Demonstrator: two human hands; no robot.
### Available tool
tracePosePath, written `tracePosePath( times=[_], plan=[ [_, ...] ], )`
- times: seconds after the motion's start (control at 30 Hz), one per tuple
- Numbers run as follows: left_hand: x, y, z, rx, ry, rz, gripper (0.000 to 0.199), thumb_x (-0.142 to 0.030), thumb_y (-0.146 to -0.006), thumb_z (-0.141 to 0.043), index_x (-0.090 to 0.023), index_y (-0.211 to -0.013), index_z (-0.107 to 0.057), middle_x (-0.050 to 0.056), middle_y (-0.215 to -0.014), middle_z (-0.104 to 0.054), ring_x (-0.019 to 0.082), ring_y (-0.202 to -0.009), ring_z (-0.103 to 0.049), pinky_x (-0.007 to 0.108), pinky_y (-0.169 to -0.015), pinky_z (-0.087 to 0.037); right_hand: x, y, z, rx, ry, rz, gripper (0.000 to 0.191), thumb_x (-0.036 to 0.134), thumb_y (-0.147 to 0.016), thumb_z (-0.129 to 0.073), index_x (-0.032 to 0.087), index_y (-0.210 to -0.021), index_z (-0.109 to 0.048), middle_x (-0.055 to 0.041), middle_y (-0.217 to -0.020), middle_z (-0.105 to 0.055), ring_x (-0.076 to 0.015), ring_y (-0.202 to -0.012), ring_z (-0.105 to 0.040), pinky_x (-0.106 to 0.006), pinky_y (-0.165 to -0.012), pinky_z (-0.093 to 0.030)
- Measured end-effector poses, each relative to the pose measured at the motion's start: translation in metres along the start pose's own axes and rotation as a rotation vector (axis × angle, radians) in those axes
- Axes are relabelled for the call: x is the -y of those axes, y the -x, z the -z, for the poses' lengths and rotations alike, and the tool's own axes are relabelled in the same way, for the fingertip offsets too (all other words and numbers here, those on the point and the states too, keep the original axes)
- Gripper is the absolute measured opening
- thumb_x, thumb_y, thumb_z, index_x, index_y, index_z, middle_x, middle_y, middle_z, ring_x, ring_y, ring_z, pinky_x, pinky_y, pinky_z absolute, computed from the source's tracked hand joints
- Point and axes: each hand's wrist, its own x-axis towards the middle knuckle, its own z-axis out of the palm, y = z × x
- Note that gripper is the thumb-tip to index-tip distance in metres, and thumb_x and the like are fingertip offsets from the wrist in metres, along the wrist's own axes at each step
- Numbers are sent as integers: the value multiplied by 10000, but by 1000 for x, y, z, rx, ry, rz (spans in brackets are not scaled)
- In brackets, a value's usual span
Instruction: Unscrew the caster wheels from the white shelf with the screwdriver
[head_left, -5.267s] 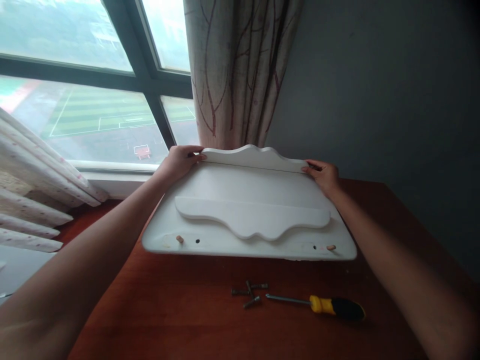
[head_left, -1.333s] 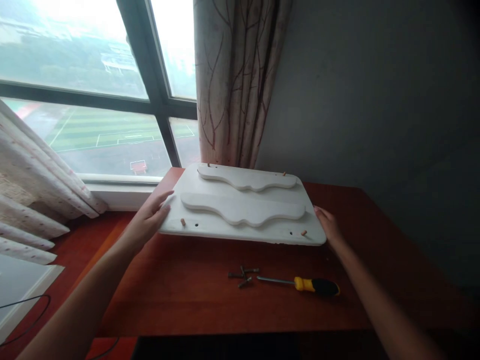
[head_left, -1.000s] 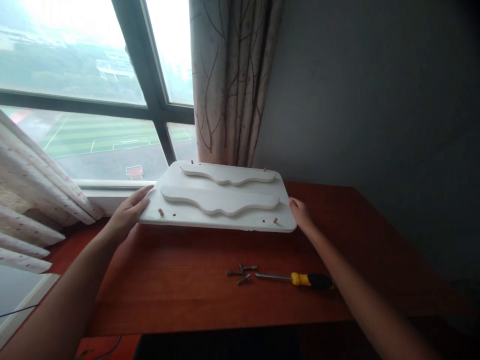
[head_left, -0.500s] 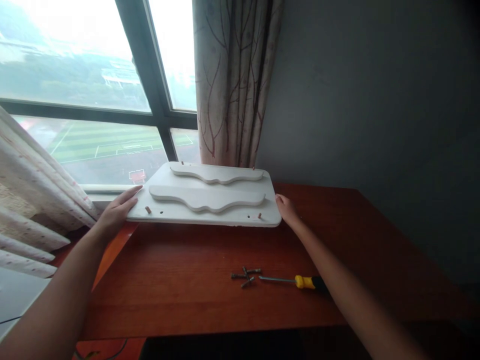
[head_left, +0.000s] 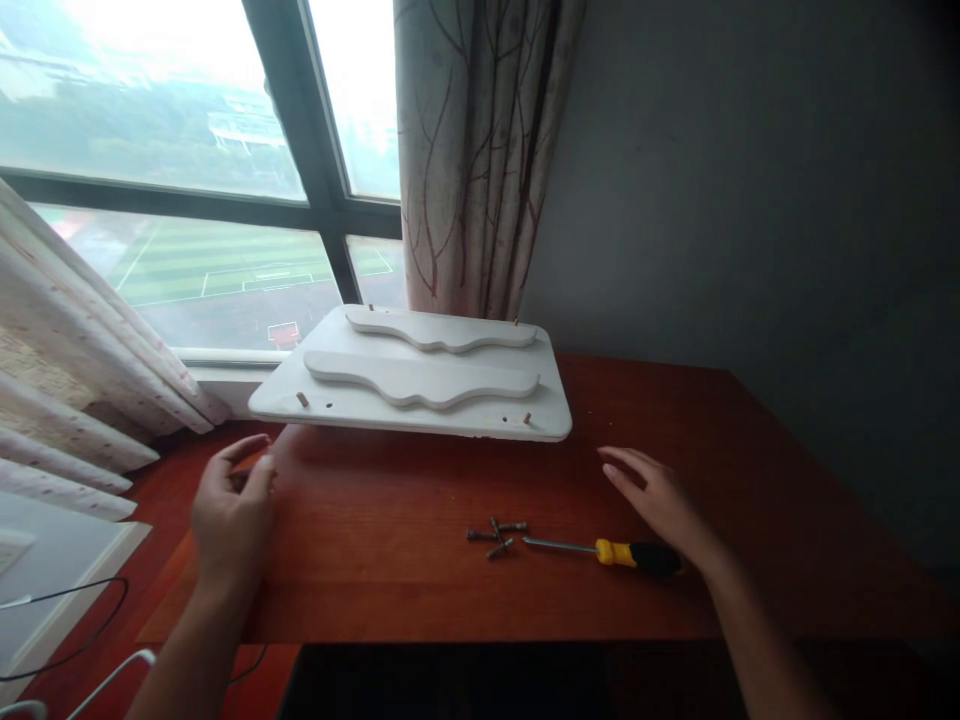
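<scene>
A white board (head_left: 442,415) with rounded corners lies toward the back of the brown table, with two wavy-edged white rails on its upper face. Short wooden dowels (head_left: 302,399) stick up near its corners, beside small holes. My left hand (head_left: 236,500) is off the board, in front of its left corner, fingers apart and curved, holding nothing. My right hand (head_left: 652,495) hovers right of the board's front corner with fingers loosely stretched, also holding nothing. Below it lies a yellow and black screwdriver (head_left: 615,553). Several bolts (head_left: 496,535) lie in a small pile by its tip.
The brown table (head_left: 360,590) reaches to a grey wall (head_left: 712,200) on the right. A window (head_left: 225,270) and a patterned curtain (head_left: 472,170) stand behind the board. At lower left are a white panel (head_left: 60,560) and a black cable (head_left: 97,635).
Both hands have let go of the white board's ends and drawn back toward me. The board stays on the table; the view has shifted slightly.
</scene>
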Motion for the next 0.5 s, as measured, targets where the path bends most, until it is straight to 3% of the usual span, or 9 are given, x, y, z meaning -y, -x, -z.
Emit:
tracePosePath(
  times=[0.07, 0.17, 0.27, 0.37, 0.5],
  plan=[
    [-11, 35, 1, 177, -12, -91, 415, -431, -864, -554, -219, -1218, -602, 28, -924, -672, 193, -716, -627, 295, -657, -508, -5, 31, 10, 5, 22, 5, 361, 493, -918, -550, 273, -1152, -716, -72, -1276, -666, -259, -1191, -620, -410, -1015, -513],
    [-31, 78, -4, 409, -44, -367, 257, -387, -918, -492, -227, -1068, -626, 47, -1016, -678, 182, -719, -644, 293, -682, -516, -13, 65, 15, -7, 84, 22, 341, 493, -912, -563, 297, -1132, -734, -70, -1262, -673, -277, -1187, -622, -466, -1056, -483],
    [-50, 111, -18, 671, -134, -600, 243, -331, -954, -454, -259, -1127, -610, 53, -1171, -654, 183, -839, -690, 271, -718, -530, -21, 85, 10, -34, 133, 59, 320, 475, -900, -582, 308, -1121, -742, -68, -1243, -683, -283, -1181, -628, -470, -1038, -502],
    [-69, 133, -35, 774, -199, -735, 248, -304, -976, -440, -261, -1176, -581, 64, -1214, -631, 212, -962, -682, 305, -805, -535, -27, 96, 0, -46, 157, 93, 294, 450, -895, -596, 307, -1102, -748, -65, -1244, -680, -270, -1154, -643, -437, -1002, -532],
    [-91, 150, -56, 889, -264, -815, 279, -309, -967, -483, -253, -1235, -539, 81, -1273, -587, 222, -913, -683, 347, -791, -546, -32, 100, -12, -64, 159, 119, 271, 427, -910, -585, 313, -1091, -751, -60, -1194, -700, -255, -1111, -660, -416, -975, -547]
  ],
)
